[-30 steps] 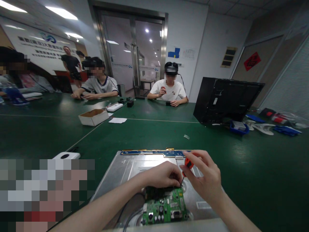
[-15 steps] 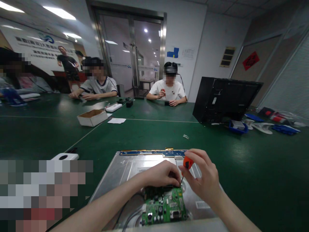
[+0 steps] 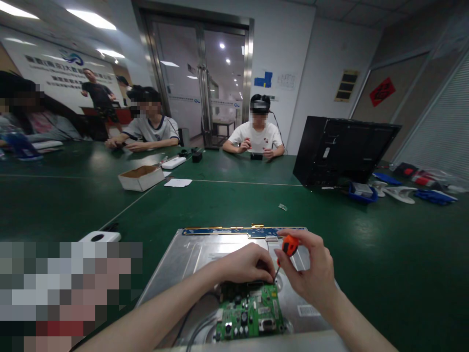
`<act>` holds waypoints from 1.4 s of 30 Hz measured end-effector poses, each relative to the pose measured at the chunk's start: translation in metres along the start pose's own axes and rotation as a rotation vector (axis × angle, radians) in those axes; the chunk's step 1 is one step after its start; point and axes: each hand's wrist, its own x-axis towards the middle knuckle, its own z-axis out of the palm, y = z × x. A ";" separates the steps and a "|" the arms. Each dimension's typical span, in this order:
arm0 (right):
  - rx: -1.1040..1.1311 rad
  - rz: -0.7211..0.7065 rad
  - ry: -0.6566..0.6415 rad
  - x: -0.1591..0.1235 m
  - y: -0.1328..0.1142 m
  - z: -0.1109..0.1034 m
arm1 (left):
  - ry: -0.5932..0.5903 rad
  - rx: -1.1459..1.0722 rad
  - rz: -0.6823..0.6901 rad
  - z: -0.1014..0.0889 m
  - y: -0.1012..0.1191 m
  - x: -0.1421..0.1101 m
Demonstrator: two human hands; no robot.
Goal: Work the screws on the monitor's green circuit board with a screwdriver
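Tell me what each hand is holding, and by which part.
The right hand holds a screwdriver by its orange-and-black handle; the left hand is at the shaft's lower end, its grip unclear.

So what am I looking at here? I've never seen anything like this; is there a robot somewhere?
No robot: these are a person's own bare hands. Every picture comes from one camera worn on that person's head, looking forward and down.

The right hand holds a screwdriver by its orange handle, its tip down by the far right corner of a green board. The left hand is close by the tip; its fingers hide whether it grips anything.

The board lies on a metal panel, with a blue strip along its far edge. Farther off on the green table are a box and a black monitor; other people sit around it.
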 end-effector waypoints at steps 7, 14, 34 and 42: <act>0.029 -0.035 -0.048 0.005 -0.005 -0.002 | 0.008 0.025 0.000 0.001 -0.002 0.000; 0.024 -0.082 -0.085 0.006 -0.008 -0.004 | 0.020 0.108 -0.012 0.000 -0.002 0.001; 0.020 -0.061 -0.113 0.007 -0.007 -0.004 | 0.018 0.091 0.002 0.002 0.000 0.000; -0.055 -0.088 -0.004 0.005 -0.004 -0.001 | 0.035 0.133 0.019 0.003 0.002 -0.001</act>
